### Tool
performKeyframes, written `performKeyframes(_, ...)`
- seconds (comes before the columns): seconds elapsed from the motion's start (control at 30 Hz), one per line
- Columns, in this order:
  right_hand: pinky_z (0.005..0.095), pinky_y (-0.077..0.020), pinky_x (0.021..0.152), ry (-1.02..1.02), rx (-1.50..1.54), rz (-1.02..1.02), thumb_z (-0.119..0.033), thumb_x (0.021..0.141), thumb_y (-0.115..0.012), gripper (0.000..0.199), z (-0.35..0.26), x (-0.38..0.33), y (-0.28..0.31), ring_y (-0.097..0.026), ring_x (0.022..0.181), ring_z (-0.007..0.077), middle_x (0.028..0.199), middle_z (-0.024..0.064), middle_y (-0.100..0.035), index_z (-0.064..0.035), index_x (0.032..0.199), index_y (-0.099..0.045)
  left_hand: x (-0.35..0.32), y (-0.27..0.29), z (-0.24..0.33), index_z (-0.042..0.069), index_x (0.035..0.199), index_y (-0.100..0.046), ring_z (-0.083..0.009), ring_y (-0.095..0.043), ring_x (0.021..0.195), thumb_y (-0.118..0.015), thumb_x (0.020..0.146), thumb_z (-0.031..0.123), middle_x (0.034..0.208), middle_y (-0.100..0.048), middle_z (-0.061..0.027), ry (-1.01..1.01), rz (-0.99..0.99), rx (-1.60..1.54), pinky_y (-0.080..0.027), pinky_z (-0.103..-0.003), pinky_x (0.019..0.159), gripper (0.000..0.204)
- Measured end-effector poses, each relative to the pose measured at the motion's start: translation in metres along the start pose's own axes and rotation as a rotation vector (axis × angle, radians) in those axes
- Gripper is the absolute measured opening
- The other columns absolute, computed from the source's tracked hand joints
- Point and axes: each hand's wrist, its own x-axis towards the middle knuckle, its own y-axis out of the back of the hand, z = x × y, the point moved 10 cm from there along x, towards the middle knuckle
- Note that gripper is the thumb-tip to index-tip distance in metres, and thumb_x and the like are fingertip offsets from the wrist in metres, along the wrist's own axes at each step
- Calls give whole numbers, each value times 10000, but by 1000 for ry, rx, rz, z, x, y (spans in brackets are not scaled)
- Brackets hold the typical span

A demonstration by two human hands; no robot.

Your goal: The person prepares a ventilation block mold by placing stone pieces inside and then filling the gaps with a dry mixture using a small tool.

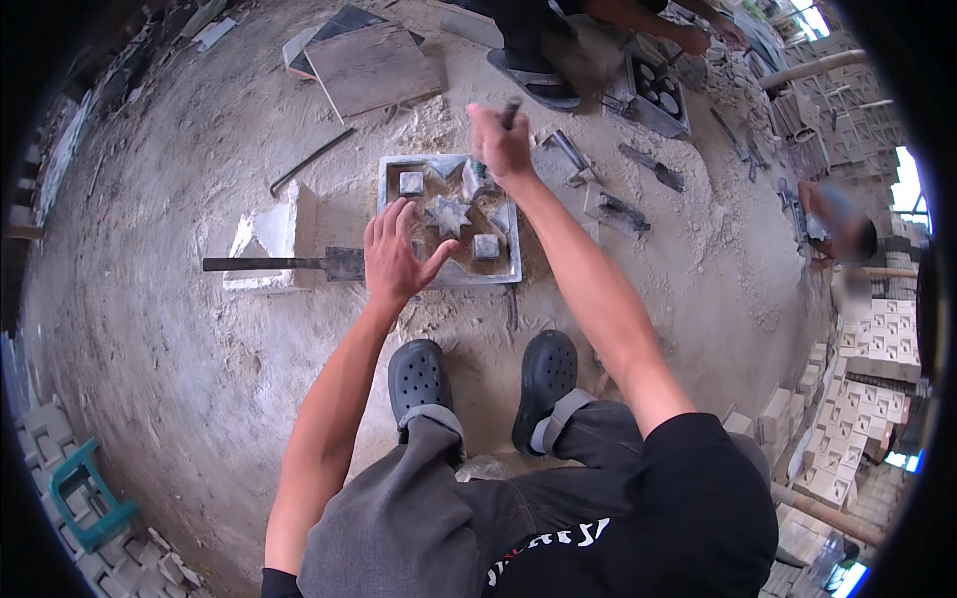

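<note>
A shallow grey rectangular mould (516, 261) lies on the dusty floor before my feet. Inside it are a star-shaped block (449, 216), square blocks (485, 246) and corner pieces, with brownish material between them. My left hand (392, 256) is open, fingers spread over the mould's left side. Beside it, the flat blade of a long-handled tool (264, 264) runs under or behind the hand. My right hand (500, 148) is closed around a dark-handled tool (510, 112) above the mould's far right corner. The tool's working end is partly hidden; something greenish shows below the fist.
A broken white block (289, 224) supports the long handle. A thin metal bar (311, 159) and stacked tiles (374, 68) lie beyond. Right of the mould are a hammer-like tool (566, 151) and a trowel (653, 167). Another person (533, 50) crouches at the far side; another sits right.
</note>
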Motion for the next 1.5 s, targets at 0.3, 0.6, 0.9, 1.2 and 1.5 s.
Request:
performKeyframes(0.3,287,-329,426,70,-38,362,-247,957,-622,484,14,-62,74,-453,419,84,488,-20,-495,-114,514,-480,2,-2,8,7,1360,-511,-357,-481,1323,-714,839,608,1397,-537,-182,-1,-11,-21,-337,-463,1137,820)
performKeyframes(0.6,290,-323,436,137,-55,297,-262,928,-653,436,-20,-24,76,-449,443,77,510,-26,-504,-113,540,-522,1,6,8,-9,1326,-521,-328,-487,1317,-724,827,608,1353,-553,-163,-41,35,2,-338,-460,1132,819)
performKeyframes(0.9,303,-311,472,58,-310,-20,-317,926,-644,442,-9,-18,62,-435,498,78,541,-43,-489,-99,565,-511,0,2,18,-2,1328,-541,-331,-483,1328,-733,823,598,1361,-562,-166,-79,36,-21,-337,-459,1140,807)
performKeyframes(1.2,471,-502,687,-237,-514,587,-512,813,-678,573,-8,-125,181,-657,701,328,712,187,-666,53,722,-635,-34,-33,47,-58,1513,-348,-343,-286,1507,-629,829,720,1579,-375,-216,-399,-352,166,-200,-457,1240,1073)
performKeyframes(1.5,339,-365,419,-433,-339,642,-374,921,-677,459,52,-194,212,-449,401,161,509,17,-470,-123,597,-471,-74,-1,45,22,1529,-366,-339,-355,1478,-679,856,633,1573,-395,-208,-420,-808,72,-367,-418,1189,961)
